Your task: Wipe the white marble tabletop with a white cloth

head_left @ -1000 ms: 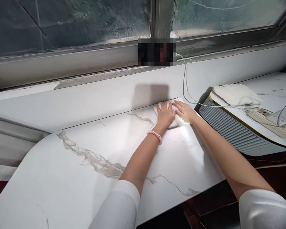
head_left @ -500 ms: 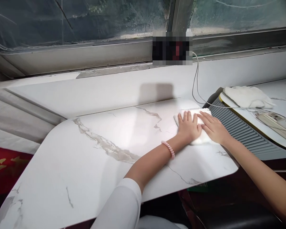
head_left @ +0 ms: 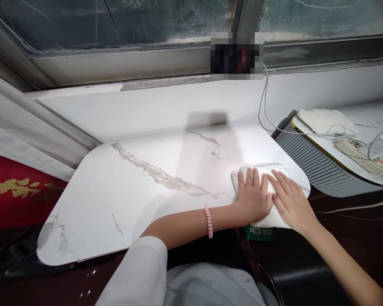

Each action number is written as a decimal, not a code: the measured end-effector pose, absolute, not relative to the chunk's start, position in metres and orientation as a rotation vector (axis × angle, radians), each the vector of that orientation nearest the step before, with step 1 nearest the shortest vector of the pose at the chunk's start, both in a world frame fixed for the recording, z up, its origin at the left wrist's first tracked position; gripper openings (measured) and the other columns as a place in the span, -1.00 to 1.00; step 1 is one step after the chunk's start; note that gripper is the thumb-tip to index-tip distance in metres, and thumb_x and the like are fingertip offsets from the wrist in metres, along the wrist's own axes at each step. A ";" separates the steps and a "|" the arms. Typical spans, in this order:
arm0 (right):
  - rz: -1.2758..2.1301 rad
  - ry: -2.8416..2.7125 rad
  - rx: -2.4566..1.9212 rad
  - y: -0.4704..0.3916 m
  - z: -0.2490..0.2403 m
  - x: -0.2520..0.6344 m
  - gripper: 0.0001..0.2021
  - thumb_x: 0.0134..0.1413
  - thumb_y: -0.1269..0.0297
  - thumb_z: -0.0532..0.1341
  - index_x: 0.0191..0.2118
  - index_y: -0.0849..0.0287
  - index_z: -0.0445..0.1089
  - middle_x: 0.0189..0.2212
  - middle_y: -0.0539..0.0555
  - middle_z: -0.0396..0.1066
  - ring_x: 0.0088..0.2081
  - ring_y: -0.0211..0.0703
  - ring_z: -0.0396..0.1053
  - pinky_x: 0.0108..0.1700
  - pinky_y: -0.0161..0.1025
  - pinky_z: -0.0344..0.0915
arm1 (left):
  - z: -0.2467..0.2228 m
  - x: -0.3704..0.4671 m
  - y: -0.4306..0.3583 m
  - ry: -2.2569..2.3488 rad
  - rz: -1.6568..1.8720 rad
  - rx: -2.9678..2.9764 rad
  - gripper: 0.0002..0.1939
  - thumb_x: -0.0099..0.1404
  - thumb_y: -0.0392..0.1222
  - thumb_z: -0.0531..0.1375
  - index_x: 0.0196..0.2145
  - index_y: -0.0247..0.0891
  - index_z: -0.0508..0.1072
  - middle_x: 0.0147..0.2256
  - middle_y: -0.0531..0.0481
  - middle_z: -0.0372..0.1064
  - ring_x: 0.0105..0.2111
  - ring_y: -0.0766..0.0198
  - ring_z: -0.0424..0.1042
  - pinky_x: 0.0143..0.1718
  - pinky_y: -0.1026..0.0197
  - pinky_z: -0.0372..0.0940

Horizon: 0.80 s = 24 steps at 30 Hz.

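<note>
Left hand point(head_left: 252, 199) and right hand point(head_left: 295, 204) rest flat, together, on the cloth point(head_left: 270, 219) at the near right edge of the tabletop point(head_left: 185, 159). Apparent step: wiping. Next move calls for even pressure.

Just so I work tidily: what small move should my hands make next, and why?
Perhaps slide the white cloth left: your left hand and right hand rest on it at the near edge of the table, toward its right end, with most of it leftward.
</note>
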State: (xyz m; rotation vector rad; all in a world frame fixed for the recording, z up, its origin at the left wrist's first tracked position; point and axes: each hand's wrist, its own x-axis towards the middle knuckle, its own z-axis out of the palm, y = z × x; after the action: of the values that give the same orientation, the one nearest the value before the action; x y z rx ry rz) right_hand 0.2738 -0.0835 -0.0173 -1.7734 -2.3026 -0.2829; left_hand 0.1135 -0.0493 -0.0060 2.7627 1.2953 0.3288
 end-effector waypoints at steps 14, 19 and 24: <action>-0.189 -2.253 -1.743 0.010 -0.020 0.215 -0.48 0.27 0.21 -0.15 0.30 0.14 0.10 0.29 0.21 0.15 0.30 0.11 0.08 0.21 0.12 0.12 | -0.002 0.068 0.026 1.505 0.257 2.501 -0.44 0.47 -0.09 -0.18 0.34 -0.31 0.00 0.37 -0.22 -0.16 0.37 -0.02 -0.22 0.31 -0.25 -0.19; -0.174 -2.306 -1.710 0.089 -0.020 0.206 -0.49 0.24 0.27 -0.16 0.26 0.17 0.15 0.29 0.21 0.15 0.29 0.09 0.08 0.21 0.10 0.10 | -0.008 0.064 0.087 1.643 0.378 2.441 -0.45 0.46 -0.12 -0.20 0.32 -0.31 0.06 0.35 -0.20 -0.09 0.36 0.04 -0.16 0.33 -0.21 -0.21; -0.121 -2.409 -1.743 0.148 -0.015 0.185 -0.48 0.26 0.27 -0.17 0.27 0.27 0.13 0.33 0.26 0.05 0.31 0.10 0.02 0.22 0.06 0.08 | -0.004 0.046 0.139 1.719 0.362 2.378 -0.46 0.46 -0.12 -0.22 0.33 -0.28 0.04 0.36 -0.15 -0.10 0.36 0.10 -0.17 0.34 -0.16 -0.21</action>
State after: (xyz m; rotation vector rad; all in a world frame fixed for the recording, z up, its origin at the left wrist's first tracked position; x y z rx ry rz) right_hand 0.1851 0.1481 -0.0148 -1.7432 -2.4091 -0.1207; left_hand 0.0464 0.1392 -0.0037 2.3784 1.7187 0.3618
